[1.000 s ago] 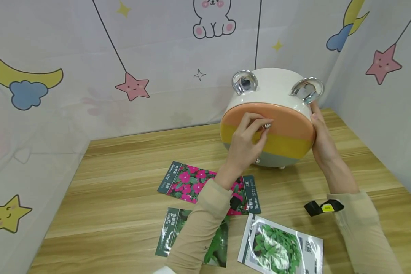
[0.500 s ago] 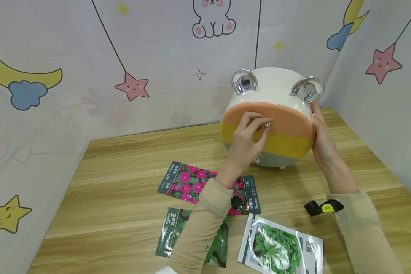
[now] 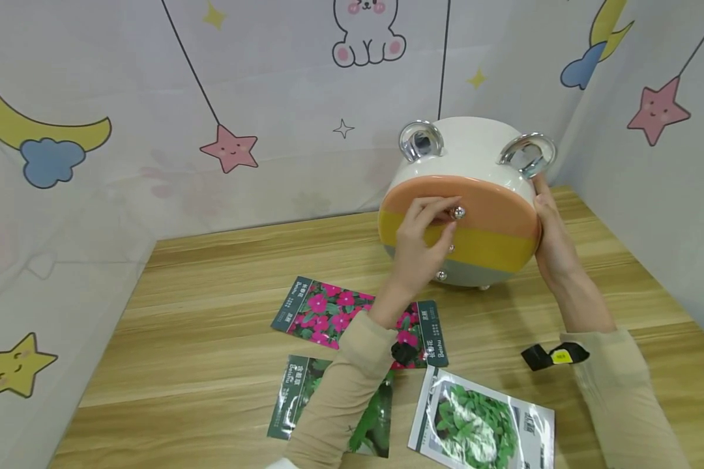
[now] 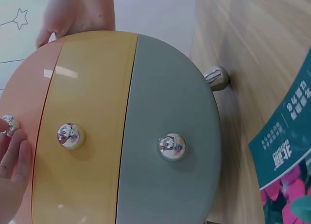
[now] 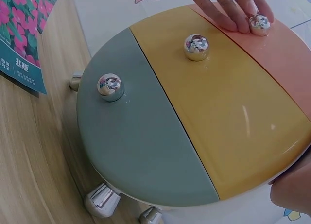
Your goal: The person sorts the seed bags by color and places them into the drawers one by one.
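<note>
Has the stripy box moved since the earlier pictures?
No, not any way I can see. In the head view, the stripy box sits just as far from the left pink star.

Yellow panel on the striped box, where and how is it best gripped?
Probably pinch its round silver knob, coming straight at it from the front: the knob juts from the otherwise smooth yellow panel and is untouched in both wrist views.

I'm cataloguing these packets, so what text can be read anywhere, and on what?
"长春花": pink-flower packaging, both ends.
"Beishu": pink-flower packaging; dark leaf packet.
"含羞草", fairly clear: dark leaf packet.
"北", second character unclear: pink-flower packaging.
Too small or blurred: white packet, yellow label, all fine print.
</note>
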### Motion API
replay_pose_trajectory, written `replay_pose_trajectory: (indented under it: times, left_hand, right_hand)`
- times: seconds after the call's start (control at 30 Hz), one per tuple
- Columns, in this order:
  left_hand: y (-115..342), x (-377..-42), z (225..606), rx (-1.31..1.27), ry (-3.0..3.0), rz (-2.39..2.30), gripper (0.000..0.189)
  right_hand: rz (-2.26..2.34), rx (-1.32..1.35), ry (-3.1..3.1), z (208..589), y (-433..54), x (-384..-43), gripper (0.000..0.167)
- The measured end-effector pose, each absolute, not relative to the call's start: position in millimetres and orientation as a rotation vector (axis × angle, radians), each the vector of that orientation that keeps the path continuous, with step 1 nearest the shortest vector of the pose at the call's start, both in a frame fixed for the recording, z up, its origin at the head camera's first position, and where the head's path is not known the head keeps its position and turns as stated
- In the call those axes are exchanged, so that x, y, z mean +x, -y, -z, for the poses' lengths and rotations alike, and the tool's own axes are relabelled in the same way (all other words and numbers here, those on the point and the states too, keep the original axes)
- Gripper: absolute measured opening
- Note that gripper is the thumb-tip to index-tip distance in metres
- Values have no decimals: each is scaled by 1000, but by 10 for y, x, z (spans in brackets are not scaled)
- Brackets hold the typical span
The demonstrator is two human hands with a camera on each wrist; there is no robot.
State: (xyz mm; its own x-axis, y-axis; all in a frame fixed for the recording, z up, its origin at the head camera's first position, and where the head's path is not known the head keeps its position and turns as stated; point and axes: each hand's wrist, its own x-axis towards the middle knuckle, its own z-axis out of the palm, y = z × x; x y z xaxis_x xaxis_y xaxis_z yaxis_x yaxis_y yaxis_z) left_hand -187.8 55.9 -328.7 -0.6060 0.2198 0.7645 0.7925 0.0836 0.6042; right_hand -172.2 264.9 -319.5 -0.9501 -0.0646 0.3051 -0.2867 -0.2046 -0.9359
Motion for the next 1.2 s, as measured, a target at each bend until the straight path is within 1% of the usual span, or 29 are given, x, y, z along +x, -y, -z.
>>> replay_pose_trajectory:
  times: [0.07, 0.17, 0.4, 0.57, 0.7, 0.8, 0.93, 1.2]
  left_hand:
    - [-550, -1867, 3296, -961, 1851, 1666, 30]
    - [-523, -1819, 3281, -894, 1846, 1788, 26]
    - [-416, -1616, 3125, -773, 1922, 1894, 21]
    - [-403, -1651, 3271, -725, 1999, 1899, 22]
    - [-409, -1733, 3471, -740, 2080, 1863, 23]
    - [-397, -1744, 3546, -768, 2122, 1830, 22]
    - [-392, -1728, 3593, -781, 2157, 1766, 20]
    - [-439, -1685, 3625, -820, 2325, 1383, 23]
  right_hand:
    - [-2291, 426, 1880, 3197, -2646, -1723, 57]
    - [-2286, 429, 1882, 3196, -2641, -1719, 56]
    - [-2275, 434, 1879, 3199, -2639, -1719, 55]
    - [-2271, 425, 1889, 3202, -2635, -1713, 54]
    - [-2259, 412, 1901, 3198, -2638, -1708, 55]
    - [-2256, 416, 1899, 3196, -2642, -1716, 55]
    - [-2262, 428, 1878, 3199, -2642, -1732, 55]
    - [-2264, 443, 1858, 3226, -2638, -1738, 57]
